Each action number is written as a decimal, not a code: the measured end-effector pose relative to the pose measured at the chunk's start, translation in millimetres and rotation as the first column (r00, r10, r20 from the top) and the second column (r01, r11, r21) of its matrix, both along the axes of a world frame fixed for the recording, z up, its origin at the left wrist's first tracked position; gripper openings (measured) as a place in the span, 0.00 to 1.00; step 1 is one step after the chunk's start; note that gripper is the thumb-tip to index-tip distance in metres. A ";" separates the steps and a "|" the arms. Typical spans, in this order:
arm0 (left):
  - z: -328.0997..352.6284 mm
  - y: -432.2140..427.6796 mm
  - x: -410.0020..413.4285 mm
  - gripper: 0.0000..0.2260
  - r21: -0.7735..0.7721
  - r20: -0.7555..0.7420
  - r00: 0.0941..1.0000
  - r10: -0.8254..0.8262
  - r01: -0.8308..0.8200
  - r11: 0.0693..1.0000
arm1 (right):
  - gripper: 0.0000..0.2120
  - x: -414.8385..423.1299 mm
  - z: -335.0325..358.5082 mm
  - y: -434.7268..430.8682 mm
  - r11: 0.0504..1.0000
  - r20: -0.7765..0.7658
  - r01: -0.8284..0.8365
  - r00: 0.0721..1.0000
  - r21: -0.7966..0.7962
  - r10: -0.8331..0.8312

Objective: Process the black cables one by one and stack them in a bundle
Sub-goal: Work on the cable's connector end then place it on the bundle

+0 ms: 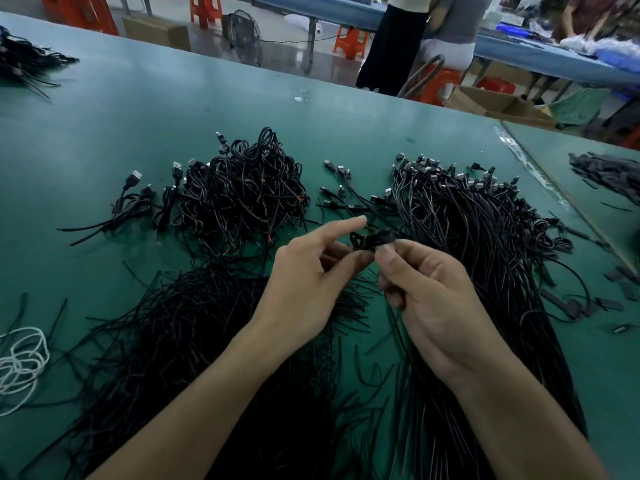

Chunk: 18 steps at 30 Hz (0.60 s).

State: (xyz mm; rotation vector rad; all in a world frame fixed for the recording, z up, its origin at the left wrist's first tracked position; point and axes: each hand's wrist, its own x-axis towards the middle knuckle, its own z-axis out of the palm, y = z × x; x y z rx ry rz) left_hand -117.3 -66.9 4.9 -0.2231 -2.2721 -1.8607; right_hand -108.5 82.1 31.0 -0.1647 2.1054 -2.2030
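Where the forearms are entering: the lower edge is cutting both of them off, and they are covering part of the cables beneath.
Loose cable pile [194, 334]: lying spread on the green table [138, 116] under the left forearm; the strands are overlapping too much for counting.
White cord [20, 362]: lying at the left edge, which is cutting part of it off.
Right hand [433, 299]: thumb and curled fingers are gripping the black cable [372, 240]; one strand is hanging down from the fist and getting lost against the dark pile.
Left hand [304, 282]: thumb is pinching the same cable, index finger is pointing straight out; the other fingertips are hiding behind the palm.
Black cable: being held above the table between both hands, folded into a small coil; its ends are hard to make out.
Long cable pile [485, 237]: lying right of the hands, plugs at the far end.
Coiled cable heap [242, 195]: lying beyond the left hand, some reddish wire tips showing.
People [398, 43]: standing at another table; the upper edge is cutting them off.
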 end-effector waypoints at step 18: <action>-3.4 8.7 10.0 0.11 -0.083 -0.020 1.000 0.020 -0.021 0.996 | 0.09 -0.1 -3.9 7.7 0.985 -0.008 0.098 0.995 0.142 -0.098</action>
